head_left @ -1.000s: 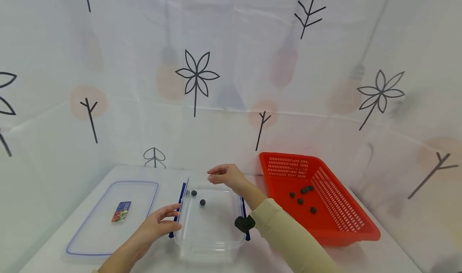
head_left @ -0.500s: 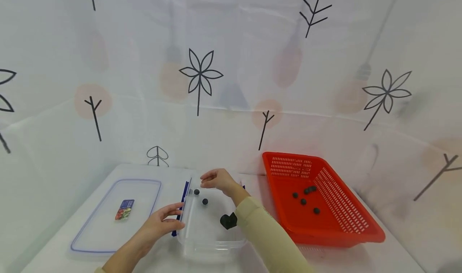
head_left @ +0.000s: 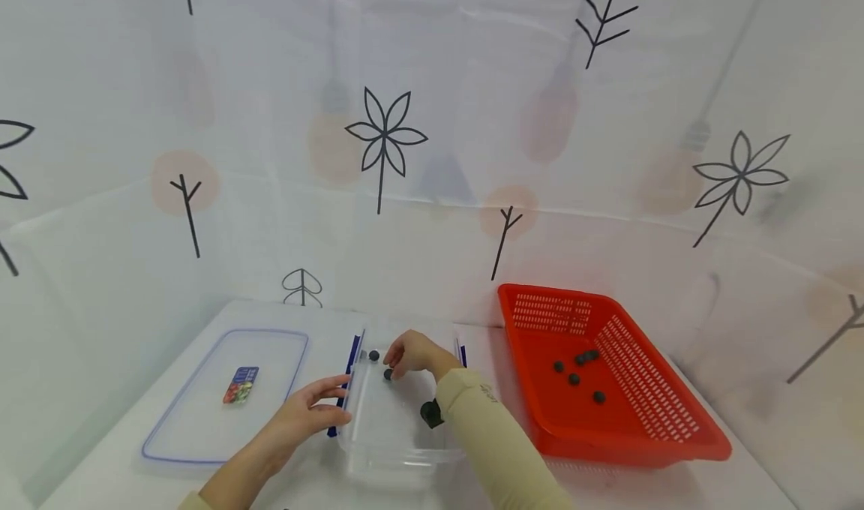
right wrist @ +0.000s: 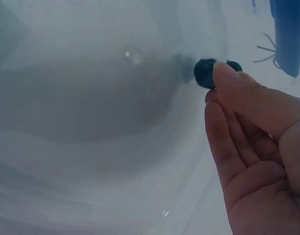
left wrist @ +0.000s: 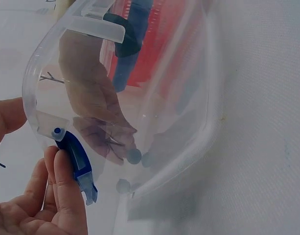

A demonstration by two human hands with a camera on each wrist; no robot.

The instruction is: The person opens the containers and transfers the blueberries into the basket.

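A clear plastic box [head_left: 405, 457] with blue side latches stands in front of me. Two small dark balls, blueberry-like, lie at its far left. My right hand [head_left: 413, 351] reaches down inside the box. Its thumb and fingers pinch the nearer dark ball [right wrist: 206, 73], and the other dark ball [head_left: 374, 355] lies just beyond. Outside the left wall, my left hand [head_left: 304, 412] rests with fingers fairly straight. In the left wrist view its fingertips touch the blue latch [left wrist: 79, 164], and its thumb lies against the box rim.
A red slotted basket [head_left: 637, 450] stands on the right with several dark balls [head_left: 574, 379] on its floor. A clear lid [head_left: 196, 420] with a blue rim and a label lies on the left. A patterned cloth [head_left: 432, 240] hangs behind the table.
My right hand has come down and left from above the box's far side to the nearer dark ball. My left hand has stayed at the box's left side. The view has shifted slightly.
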